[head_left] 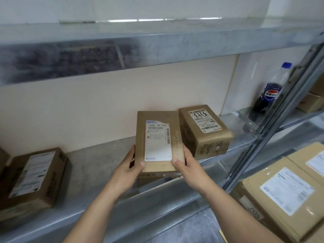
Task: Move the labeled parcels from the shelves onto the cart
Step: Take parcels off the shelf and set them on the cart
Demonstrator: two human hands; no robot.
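Clamped on parcel [158, 142] near end with left hand [129, 163] and right hand [185, 165], one per long side. Oriented lengthwise away from body at shelf [98, 163] front; equally near both.

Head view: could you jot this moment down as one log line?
parcel: at shelf front edge | left grip: holds parcel | right grip: holds parcel

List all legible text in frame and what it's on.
"530- 05 065": label on held parcel.
"705": side of large box.
"百事可乐": cola bottle.
Label on neighbouring parcel: upside-down digits, unsure.
Label on left parcel: blurred.
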